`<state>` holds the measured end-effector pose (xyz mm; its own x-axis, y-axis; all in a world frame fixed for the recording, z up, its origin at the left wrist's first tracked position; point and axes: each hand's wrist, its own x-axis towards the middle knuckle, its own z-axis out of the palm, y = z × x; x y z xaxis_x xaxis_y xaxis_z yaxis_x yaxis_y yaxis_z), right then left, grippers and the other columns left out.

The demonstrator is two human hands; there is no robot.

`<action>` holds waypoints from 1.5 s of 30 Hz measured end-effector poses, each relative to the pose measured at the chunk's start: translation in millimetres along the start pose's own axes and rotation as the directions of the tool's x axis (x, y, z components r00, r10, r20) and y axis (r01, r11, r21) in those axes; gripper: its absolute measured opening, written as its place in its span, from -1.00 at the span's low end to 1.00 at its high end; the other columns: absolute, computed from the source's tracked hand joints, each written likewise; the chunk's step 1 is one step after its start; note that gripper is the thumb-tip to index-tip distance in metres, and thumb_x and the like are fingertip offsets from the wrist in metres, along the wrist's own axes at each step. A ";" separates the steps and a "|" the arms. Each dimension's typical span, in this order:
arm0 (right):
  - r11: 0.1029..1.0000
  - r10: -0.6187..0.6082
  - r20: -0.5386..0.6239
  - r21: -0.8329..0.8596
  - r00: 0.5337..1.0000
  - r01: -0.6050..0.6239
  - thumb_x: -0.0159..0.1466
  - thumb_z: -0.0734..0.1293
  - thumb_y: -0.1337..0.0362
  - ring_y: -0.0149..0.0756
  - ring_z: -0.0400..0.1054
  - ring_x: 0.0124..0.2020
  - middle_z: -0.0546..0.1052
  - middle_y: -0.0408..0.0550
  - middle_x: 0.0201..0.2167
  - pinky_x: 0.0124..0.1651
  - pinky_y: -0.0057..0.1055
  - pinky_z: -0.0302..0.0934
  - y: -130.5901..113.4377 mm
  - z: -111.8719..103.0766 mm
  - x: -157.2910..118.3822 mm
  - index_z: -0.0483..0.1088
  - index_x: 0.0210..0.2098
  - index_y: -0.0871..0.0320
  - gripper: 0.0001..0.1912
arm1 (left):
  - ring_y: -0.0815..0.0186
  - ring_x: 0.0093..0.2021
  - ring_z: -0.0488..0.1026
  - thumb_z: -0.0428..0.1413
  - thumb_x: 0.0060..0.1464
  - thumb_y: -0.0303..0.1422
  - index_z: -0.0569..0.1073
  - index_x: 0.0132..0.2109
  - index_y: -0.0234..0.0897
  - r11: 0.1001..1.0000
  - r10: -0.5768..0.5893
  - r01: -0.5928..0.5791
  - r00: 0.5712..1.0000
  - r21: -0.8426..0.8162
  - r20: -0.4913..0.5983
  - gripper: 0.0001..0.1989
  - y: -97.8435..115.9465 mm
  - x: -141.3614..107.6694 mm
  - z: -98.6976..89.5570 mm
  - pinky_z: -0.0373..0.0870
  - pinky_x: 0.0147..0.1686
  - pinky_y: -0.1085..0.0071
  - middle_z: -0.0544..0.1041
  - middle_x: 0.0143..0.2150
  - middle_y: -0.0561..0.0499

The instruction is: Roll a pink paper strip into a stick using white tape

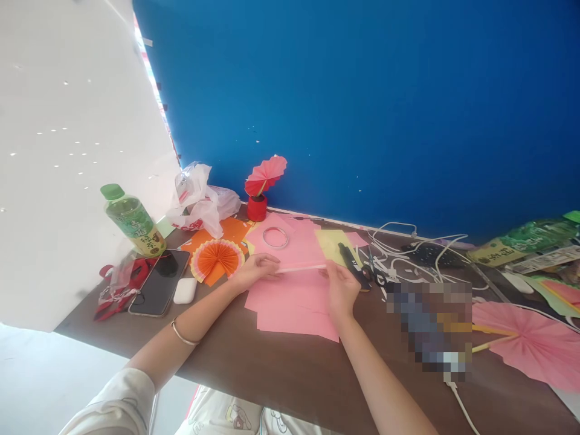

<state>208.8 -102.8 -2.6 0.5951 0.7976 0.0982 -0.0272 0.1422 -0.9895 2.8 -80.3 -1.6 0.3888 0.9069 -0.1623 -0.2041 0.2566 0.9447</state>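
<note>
A thin, pale pink strip is stretched level between my two hands, above pink paper sheets on the dark table. My left hand pinches its left end, fingers closed. At the right end, my right hand holds it between thumb and fingers. A silver ring lies on the pink paper just beyond the strip. Left of my left hand is an orange folded paper fan with a pale scalloped edge. A black stapler-like tool and dark-handled scissors lie beside my right hand.
At the left are a green-capped bottle, a phone, a white case and a plastic bag. A paper flower stands at the back. White cables and a pink pleated fan are right.
</note>
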 end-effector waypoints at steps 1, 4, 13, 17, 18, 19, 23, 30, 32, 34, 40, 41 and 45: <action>1.000 0.002 -0.007 0.008 1.000 -0.002 -0.05 0.43 0.06 -0.28 0.43 -0.52 0.49 -0.06 -0.58 -0.28 -0.24 0.39 0.6 -0.5 1.0 0.46 -0.42 0.28 -0.62 | 0.22 -0.31 0.54 0.27 -0.21 -0.25 0.41 -0.23 -0.41 1.000 -0.014 0.014 1.000 0.003 0.008 -0.60 -0.3 -0.3 -1.5 0.44 -0.17 0.26 0.54 -0.38 -0.09; 1.000 0.000 -0.012 0.019 1.000 0.000 -0.05 0.43 0.07 -0.30 0.42 -0.53 0.49 -0.08 -0.58 -0.30 -0.26 0.39 2.6 -1.9 2.9 0.46 -0.42 0.27 -0.63 | 0.22 -0.28 0.53 0.29 -0.24 -0.30 0.43 -0.23 -0.40 0.998 -0.032 0.032 0.999 0.053 0.012 -0.61 -2.0 -1.1 -3.8 0.44 -0.16 0.26 0.56 -0.38 -0.11; 0.998 0.027 -0.059 0.061 0.998 -0.024 -0.04 0.43 0.10 -0.34 0.42 -0.50 0.49 -0.11 -0.54 -0.23 -0.27 0.38 5.5 -3.2 5.6 0.45 -0.42 0.26 -0.66 | 0.26 -0.31 0.53 0.30 -0.26 -0.35 0.41 -0.23 -0.39 0.999 -0.001 0.000 1.000 0.048 0.015 -0.61 -3.8 0.2 -2.1 0.45 -0.21 0.30 0.56 -0.37 -0.09; 0.999 0.028 -0.045 0.029 0.999 -0.027 0.00 0.40 0.08 -0.29 0.43 -0.43 0.51 -0.04 -0.46 -0.19 -0.25 0.35 5.3 -1.1 3.8 0.44 -0.36 0.27 -0.63 | 0.27 -0.33 0.53 0.31 -0.29 -0.35 0.39 -0.25 -0.38 1.000 0.018 -0.018 0.999 0.015 -0.031 -0.60 -3.8 1.3 -0.7 0.46 -0.24 0.30 0.54 -0.41 -0.04; 1.000 0.013 -0.036 0.009 0.999 -0.013 0.02 0.39 0.07 -0.27 0.43 -0.38 0.52 0.00 -0.41 -0.17 -0.24 0.34 5.4 -0.9 3.6 0.44 -0.31 0.27 -0.62 | 0.28 -0.34 0.53 0.32 -0.29 -0.35 0.39 -0.25 -0.37 1.000 0.020 -0.020 0.999 0.002 -0.043 -0.60 -3.7 1.4 -0.2 0.46 -0.24 0.29 0.54 -0.42 -0.04; 1.000 -0.017 -0.030 -0.020 0.999 0.016 0.04 0.38 0.08 -0.24 0.43 -0.32 0.52 0.04 -0.34 -0.14 -0.23 0.33 5.6 -1.0 3.6 0.42 -0.25 0.27 -0.60 | 0.28 -0.35 0.53 0.32 -0.29 -0.34 0.39 -0.26 -0.38 1.000 0.020 -0.021 0.998 -0.010 -0.055 -0.60 -3.7 1.4 0.4 0.46 -0.24 0.29 0.54 -0.42 -0.03; 0.871 -0.410 0.011 -0.293 0.912 0.395 0.12 0.33 0.19 -0.17 0.34 -0.08 0.45 0.10 -0.11 -0.04 -0.17 0.22 4.8 -4.1 4.2 0.33 -0.07 0.19 -0.60 | 0.28 -0.36 0.53 0.32 -0.31 -0.32 0.40 -0.26 -0.38 1.000 0.020 -0.023 0.993 -0.019 -0.120 -0.58 -5.1 2.1 2.0 0.46 -0.22 0.29 0.54 -0.42 -0.05; 0.158 -0.723 0.623 -0.270 0.298 0.950 0.17 0.25 0.49 -0.30 0.36 -0.20 0.53 -0.09 -0.32 -0.07 -0.30 0.13 -2.8 8.9 -20.5 0.40 -0.26 0.10 -0.79 | 0.23 -0.34 0.54 0.30 -0.25 -0.29 0.42 -0.28 -0.38 0.999 0.047 -0.050 0.991 -0.015 -0.125 -0.63 -5.7 -1.1 6.4 0.45 -0.17 0.24 0.57 -0.41 -0.08; 0.137 -0.708 0.645 -0.274 0.288 0.952 0.18 0.26 0.48 -0.31 0.36 -0.24 0.54 -0.10 -0.33 -0.09 -0.30 0.12 -2.2 15.4 -27.3 0.41 -0.28 0.11 -0.81 | 0.22 -0.32 0.54 0.29 -0.24 -0.29 0.43 -0.28 -0.37 0.998 0.056 -0.056 0.992 0.001 -0.118 -0.65 -4.2 -3.0 8.7 0.45 -0.16 0.24 0.57 -0.38 -0.08; 0.134 -0.704 0.642 -0.300 0.304 0.945 0.18 0.28 0.45 -0.32 0.36 -0.28 0.54 -0.11 -0.35 -0.11 -0.31 0.10 -1.2 19.0 -30.3 0.42 -0.30 0.11 -0.85 | 0.20 -0.30 0.54 0.28 -0.23 -0.28 0.44 -0.27 -0.37 0.997 0.066 -0.062 0.993 0.041 -0.100 -0.65 -3.4 -4.3 11.0 0.45 -0.16 0.23 0.58 -0.36 -0.09; 0.096 -0.691 0.659 -0.324 0.298 0.941 0.21 0.26 0.43 -0.35 0.36 -0.29 0.54 -0.10 -0.36 -0.11 -0.32 0.06 -3.0 17.6 -29.5 0.43 -0.33 0.11 -0.86 | 0.17 -0.21 0.52 0.25 -0.17 -0.27 0.45 -0.20 -0.39 0.990 0.119 -0.118 0.993 0.081 -0.016 -0.63 -10.1 -4.2 13.7 0.42 -0.09 0.23 0.57 -0.27 -0.15; 0.076 -0.685 0.670 -0.324 0.285 0.943 0.21 0.25 0.44 -0.35 0.35 -0.29 0.54 -0.10 -0.35 -0.09 -0.32 0.05 -3.5 17.1 -29.5 0.42 -0.33 0.11 -0.86 | 0.17 -0.21 0.52 0.24 -0.16 -0.27 0.44 -0.17 -0.38 0.989 0.127 -0.125 0.992 0.080 -0.011 -0.61 -11.7 -4.1 13.6 0.41 -0.09 0.23 0.57 -0.27 -0.15; -0.045 -0.656 0.724 -0.317 0.211 0.947 0.21 0.22 0.48 -0.34 0.35 -0.27 0.54 -0.09 -0.34 -0.03 -0.27 0.03 -4.5 16.2 -30.6 0.41 -0.31 0.14 -0.82 | 0.20 -0.19 0.52 0.21 -0.11 -0.36 0.36 -0.02 -0.35 0.973 0.171 -0.163 0.985 0.161 -0.036 -0.54 -14.9 -6.0 13.7 0.41 -0.09 0.26 0.58 -0.27 -0.13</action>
<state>177.7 -118.4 0.6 -0.4382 0.4999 0.7471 0.8199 0.5630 0.1041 15.7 -94.1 -10.9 0.3157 0.9488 -0.0086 -0.1177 0.0482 0.9919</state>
